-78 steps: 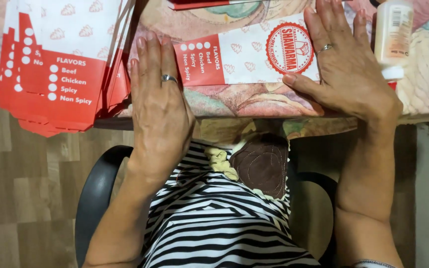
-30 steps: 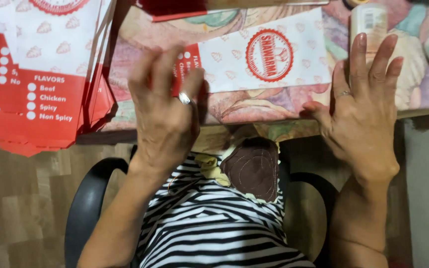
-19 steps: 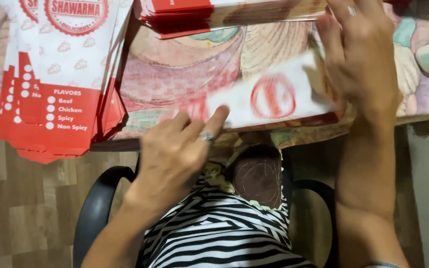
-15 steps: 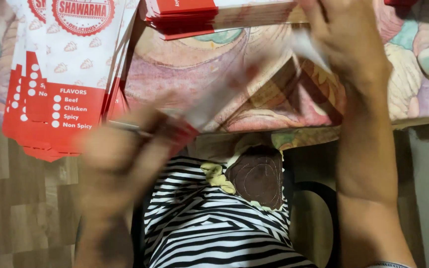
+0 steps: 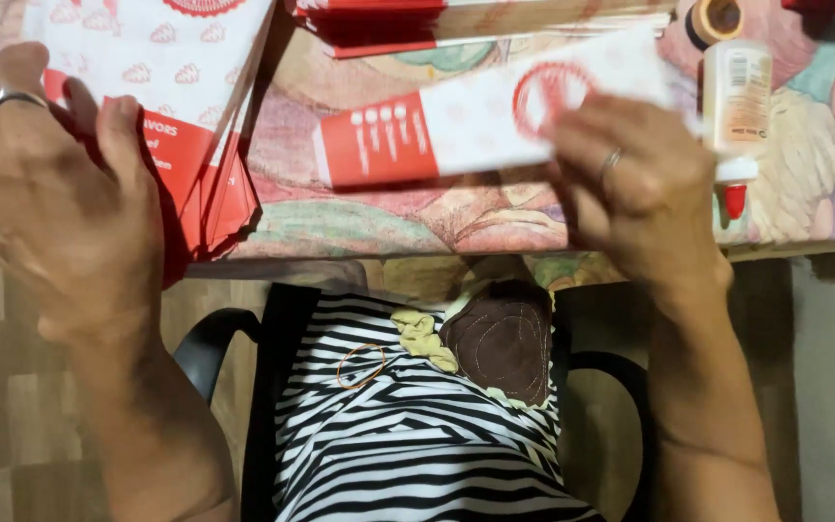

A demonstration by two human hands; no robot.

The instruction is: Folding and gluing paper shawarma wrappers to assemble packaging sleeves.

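Red-white carton sleeve (image 5: 475,130) in rt hand (image 5: 645,188)

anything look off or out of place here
One small thing: a rubber band lies loose on the striped cloth in the person's lap, away from the table. The stack of flat red and white sleeves also juts past the table edge. No spills or damage show.

Glue bottle (image 5: 737,92) near table's (image 5: 369,217) right edge. Tape roll (image 5: 717,19) just behind it. Rubber band (image 5: 361,365) on striped shirt (image 5: 417,445).
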